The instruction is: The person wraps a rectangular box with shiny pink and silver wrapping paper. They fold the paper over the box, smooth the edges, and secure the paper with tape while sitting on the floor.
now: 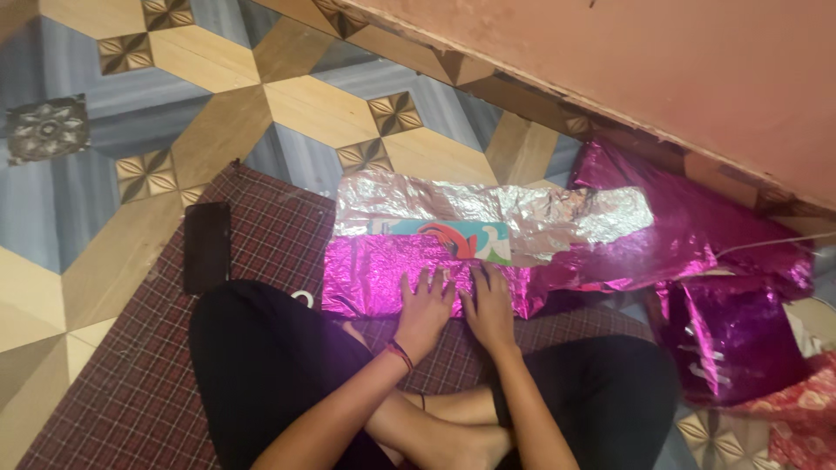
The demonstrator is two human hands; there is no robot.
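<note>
I sit cross-legged on a checked mat. A sheet of foil wrapping paper lies in front of me, its magenta side (370,271) folded up towards me and its silver side (522,213) spread behind. A teal and white box (453,237) with a red pattern shows between the two folds. My left hand (425,306), with a thread band on the wrist, lies flat on the magenta fold, fingers spread. My right hand (489,306) presses flat beside it, almost touching it. Neither hand grips anything.
A dark phone (207,246) lies on the mat (131,374) at my left. A small white object (303,298) peeks out by my knee. At the right are a magenta-wrapped package (740,339), red patterned paper (810,409), a white cable (771,243) and a pink wall (697,70).
</note>
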